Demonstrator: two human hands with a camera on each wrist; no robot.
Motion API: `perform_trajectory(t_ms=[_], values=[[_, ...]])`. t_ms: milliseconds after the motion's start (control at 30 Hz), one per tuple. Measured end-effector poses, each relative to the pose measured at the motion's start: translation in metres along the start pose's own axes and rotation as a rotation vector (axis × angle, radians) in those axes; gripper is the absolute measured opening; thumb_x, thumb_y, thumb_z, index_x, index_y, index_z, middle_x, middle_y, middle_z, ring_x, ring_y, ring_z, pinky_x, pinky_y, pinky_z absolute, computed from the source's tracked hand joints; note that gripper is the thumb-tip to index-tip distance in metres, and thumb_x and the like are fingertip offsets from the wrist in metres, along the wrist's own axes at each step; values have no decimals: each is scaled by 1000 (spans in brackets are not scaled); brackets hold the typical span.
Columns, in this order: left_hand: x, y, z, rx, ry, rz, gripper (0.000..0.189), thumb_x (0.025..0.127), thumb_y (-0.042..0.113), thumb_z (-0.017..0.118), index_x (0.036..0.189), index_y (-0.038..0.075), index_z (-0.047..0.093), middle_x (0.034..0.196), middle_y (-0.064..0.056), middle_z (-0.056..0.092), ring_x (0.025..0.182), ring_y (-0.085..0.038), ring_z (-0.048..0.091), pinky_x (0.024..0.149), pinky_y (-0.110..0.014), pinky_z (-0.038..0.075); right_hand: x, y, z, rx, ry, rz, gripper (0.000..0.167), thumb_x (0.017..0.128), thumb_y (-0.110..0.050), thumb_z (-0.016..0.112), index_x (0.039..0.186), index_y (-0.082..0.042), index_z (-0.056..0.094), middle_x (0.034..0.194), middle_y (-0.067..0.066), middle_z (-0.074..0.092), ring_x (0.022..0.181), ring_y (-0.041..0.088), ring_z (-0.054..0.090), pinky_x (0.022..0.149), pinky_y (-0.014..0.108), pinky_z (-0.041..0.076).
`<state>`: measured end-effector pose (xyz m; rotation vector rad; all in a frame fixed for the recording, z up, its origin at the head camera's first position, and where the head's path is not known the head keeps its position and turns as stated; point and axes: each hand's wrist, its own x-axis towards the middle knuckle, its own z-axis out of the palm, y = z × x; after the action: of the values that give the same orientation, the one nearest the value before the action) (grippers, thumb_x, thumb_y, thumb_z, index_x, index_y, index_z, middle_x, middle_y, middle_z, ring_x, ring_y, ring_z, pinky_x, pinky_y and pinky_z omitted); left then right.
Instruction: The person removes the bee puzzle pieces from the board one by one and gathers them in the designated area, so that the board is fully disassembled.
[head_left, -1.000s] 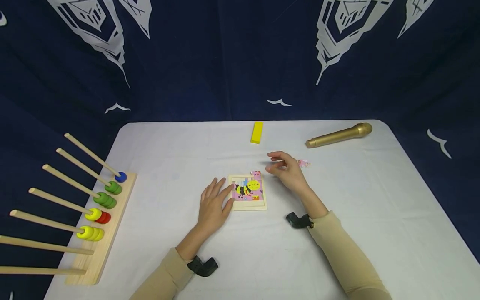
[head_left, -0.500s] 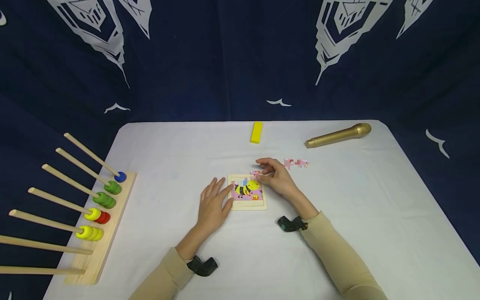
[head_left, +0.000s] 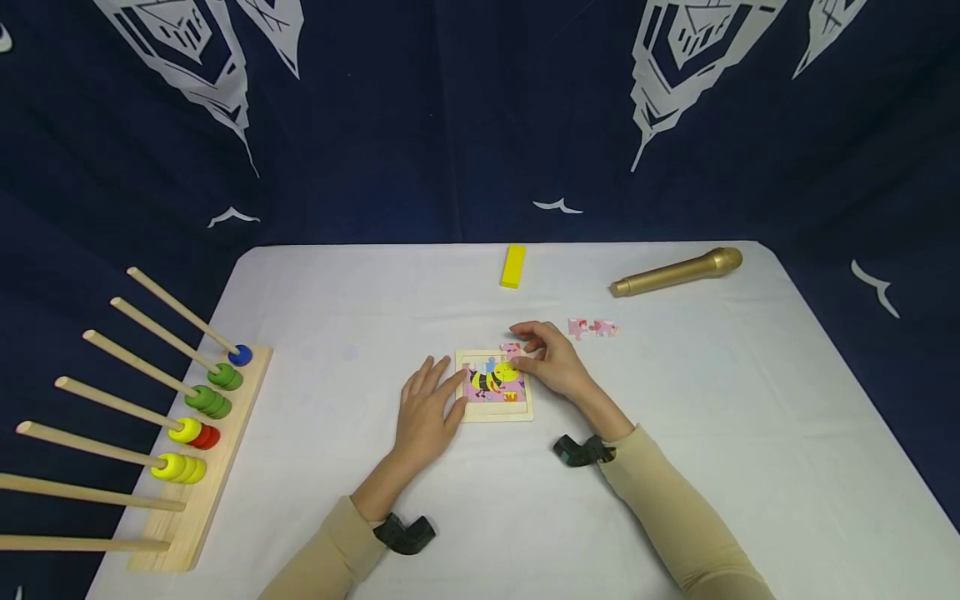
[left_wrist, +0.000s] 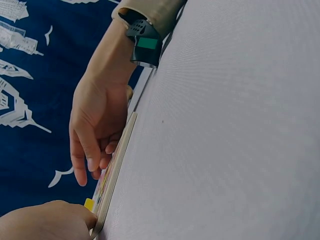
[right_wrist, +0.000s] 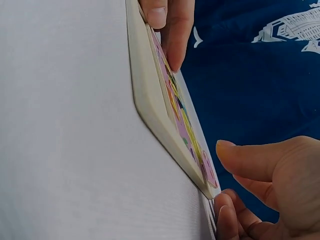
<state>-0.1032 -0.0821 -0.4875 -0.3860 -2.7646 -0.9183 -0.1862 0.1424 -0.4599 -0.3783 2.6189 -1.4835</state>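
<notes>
A small wooden jigsaw puzzle [head_left: 498, 410] with a bee picture lies in its light frame at mid-table. My left hand [head_left: 429, 417] rests at its left side, fingers spread, thumb and index finger on the frame and picture; the right wrist view shows these fingertips at the top. My right hand [head_left: 553, 360] is at the upper right corner, thumb above the picture and fingers loosely bent. A pink puzzle piece [head_left: 511, 347] pokes past the frame's top edge beside those fingers. In the right wrist view, a gap shows between the right thumb [right_wrist: 226, 150] and this piece.
Two loose pink puzzle pieces [head_left: 603, 327] lie beyond my right hand. Farther back are a yellow block [head_left: 513, 266] and a gold microphone [head_left: 678, 272]. A wooden bead rack [head_left: 225, 450] with tall pegs and coloured rings stands along the left edge.
My right hand has moved left and down onto the puzzle's upper right corner, uncovering the loose pieces behind it. My left hand has stayed in place.
</notes>
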Motion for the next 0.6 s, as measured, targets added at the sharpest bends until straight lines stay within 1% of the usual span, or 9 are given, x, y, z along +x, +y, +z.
perform_trajectory(t_ms=[133,300,600], values=[[0,0,0,3,1,0,39,92,18,64,129,7,64,147,-20,47,144,-40,30,114,-59,22,-1,0,1,-34,3,-1,45,83,-5,73,127,-4,61,119,16,57,94,24,54,75,21,44],[-1,1,0,6,1,-2,39,92,18,65,129,7,64,147,-21,46,144,-40,30,114,-58,22,-2,0,2,-82,8,-25,43,84,-5,73,125,-3,62,115,16,58,92,23,54,74,21,44],[-1,2,-1,2,-5,-8,39,92,17,64,129,7,63,148,-20,46,144,-40,29,115,-58,21,-2,-1,3,-137,28,-57,34,84,-5,73,117,-1,67,108,14,59,87,22,54,71,22,43]])
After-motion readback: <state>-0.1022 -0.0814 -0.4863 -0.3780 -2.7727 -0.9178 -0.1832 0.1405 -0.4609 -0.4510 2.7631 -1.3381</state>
